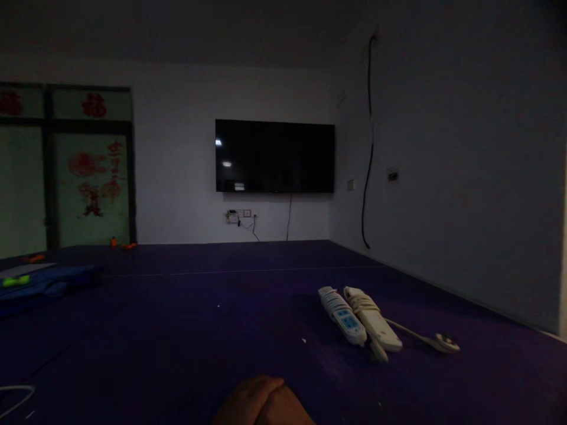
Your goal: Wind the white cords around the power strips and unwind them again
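Observation:
Only a small part of my hands shows, at the bottom edge of the dim view. My left hand [250,396] seems to lie with its fingers together over my right hand [287,411]. Both are cut off by the frame, and I make out nothing held in them. Nearest to them, on the purple floor mat [186,330] ahead to the right, lie two white power strips [359,316] side by side, the right one with its cord wound around it. A white cord with a plug [445,342] trails off to their right.
A dark wall-mounted TV [274,156] hangs on the far wall above a socket [241,213] with cables. A black cable [368,147] runs down the right wall. A glass door with red decorations [88,171] is at left. Blue items [44,280] and a white cord [15,395] lie left.

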{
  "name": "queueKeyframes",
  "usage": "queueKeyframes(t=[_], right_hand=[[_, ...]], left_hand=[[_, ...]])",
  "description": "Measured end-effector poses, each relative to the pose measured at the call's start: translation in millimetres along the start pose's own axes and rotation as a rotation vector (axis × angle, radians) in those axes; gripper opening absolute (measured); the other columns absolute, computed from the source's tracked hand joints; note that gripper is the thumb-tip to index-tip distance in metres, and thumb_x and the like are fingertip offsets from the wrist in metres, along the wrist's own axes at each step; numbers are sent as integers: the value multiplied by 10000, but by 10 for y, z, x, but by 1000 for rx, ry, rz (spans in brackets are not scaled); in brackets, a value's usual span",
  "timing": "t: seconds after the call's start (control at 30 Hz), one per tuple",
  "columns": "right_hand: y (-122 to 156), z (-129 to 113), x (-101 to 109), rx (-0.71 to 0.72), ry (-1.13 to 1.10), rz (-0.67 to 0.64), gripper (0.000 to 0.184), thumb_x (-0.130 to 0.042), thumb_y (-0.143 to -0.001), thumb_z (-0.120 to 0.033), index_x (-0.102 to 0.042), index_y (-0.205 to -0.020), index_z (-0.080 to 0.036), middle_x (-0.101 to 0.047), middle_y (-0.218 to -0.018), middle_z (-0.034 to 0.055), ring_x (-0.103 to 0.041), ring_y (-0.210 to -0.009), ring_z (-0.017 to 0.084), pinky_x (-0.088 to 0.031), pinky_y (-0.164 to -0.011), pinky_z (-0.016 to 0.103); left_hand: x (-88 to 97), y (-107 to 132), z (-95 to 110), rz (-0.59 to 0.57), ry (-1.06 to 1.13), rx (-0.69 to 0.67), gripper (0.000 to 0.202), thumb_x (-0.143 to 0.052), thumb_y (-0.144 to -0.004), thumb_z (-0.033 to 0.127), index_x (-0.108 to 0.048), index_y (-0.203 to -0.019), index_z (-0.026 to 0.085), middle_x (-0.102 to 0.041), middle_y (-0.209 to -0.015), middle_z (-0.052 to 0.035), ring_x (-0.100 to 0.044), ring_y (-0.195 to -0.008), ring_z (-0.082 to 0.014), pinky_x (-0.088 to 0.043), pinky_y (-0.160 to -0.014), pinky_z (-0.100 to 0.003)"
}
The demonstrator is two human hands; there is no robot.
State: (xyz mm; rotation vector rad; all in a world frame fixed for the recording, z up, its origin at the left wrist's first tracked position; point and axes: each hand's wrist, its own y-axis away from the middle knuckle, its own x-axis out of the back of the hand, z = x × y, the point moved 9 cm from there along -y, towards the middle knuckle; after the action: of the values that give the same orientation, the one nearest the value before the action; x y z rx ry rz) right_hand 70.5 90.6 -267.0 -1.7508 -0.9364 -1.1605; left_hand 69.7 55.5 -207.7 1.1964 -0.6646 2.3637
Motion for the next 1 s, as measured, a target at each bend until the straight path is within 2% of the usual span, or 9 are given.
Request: queueKeyframes(t=[0.2,0.5,0.7,0.8,0.9,0.93,1.0], right_hand=[[1,65,25,-72,78,44,197,-465,-769,-219,-651,-822,-183,-645,-760,28,-559,-659,158,-411,-584,229],[-22,2,82,-37,118,93,191,-470,-772,-240,-658,-770,-206,-631,-681,3,-546,-603,138,-391,-541,210],[26,-1,154,-67,139,143,182,-476,-760,-210,-658,-753,-200,-648,-661,4,-555,-582,134,-399,-532,201],[129,-17,453,-145,161,244,208,-457,-753,-149,-658,-800,-172,-679,-730,45,-591,-638,147,-431,-580,207],[386,73,1163,-313,176,575,262,-429,-793,-131,-647,-924,-194,-681,-929,62,-617,-836,158,-449,-755,232],[492,150,1401,-390,201,654,261,-406,-831,-156,-650,-916,-195,-678,-933,67,-618,-844,162,-448,-777,247],[702,377,1817,-562,265,730,259,-406,-860,-210,-641,-963,-176,-663,-966,93,-612,-902,187,-439,-817,276]], left_hand=[[34,11,9,40,21,-16,605,-531,-767,546,-425,-1312,306,-537,-1304,-49,-494,-1179,-245,-360,-1016,-379],[18,17,-8,56,2,-42,578,-511,-787,529,-417,-1317,319,-537,-1304,-42,-501,-1172,-239,-369,-1009,-383],[7,24,-126,91,-64,-44,589,-434,-827,555,-351,-1362,324,-478,-1363,-51,-458,-1221,-249,-346,-1033,-412],[80,63,-124,200,-118,-94,669,-445,-820,560,-233,-1410,327,-381,-1434,-59,-377,-1285,-267,-317,-1052,-438],[190,111,-96,336,-145,-110,745,-451,-828,526,-90,-1441,306,-272,-1486,-73,-309,-1323,-285,-302,-1061,-463],[219,118,-93,367,-147,-100,746,-439,-839,507,-55,-1444,300,-250,-1495,-74,-292,-1331,-288,-296,-1065,-470],[251,116,-91,398,-142,-71,746,-428,-850,477,-11,-1444,301,-235,-1501,-65,-264,-1344,-286,-284,-1075,-471]])
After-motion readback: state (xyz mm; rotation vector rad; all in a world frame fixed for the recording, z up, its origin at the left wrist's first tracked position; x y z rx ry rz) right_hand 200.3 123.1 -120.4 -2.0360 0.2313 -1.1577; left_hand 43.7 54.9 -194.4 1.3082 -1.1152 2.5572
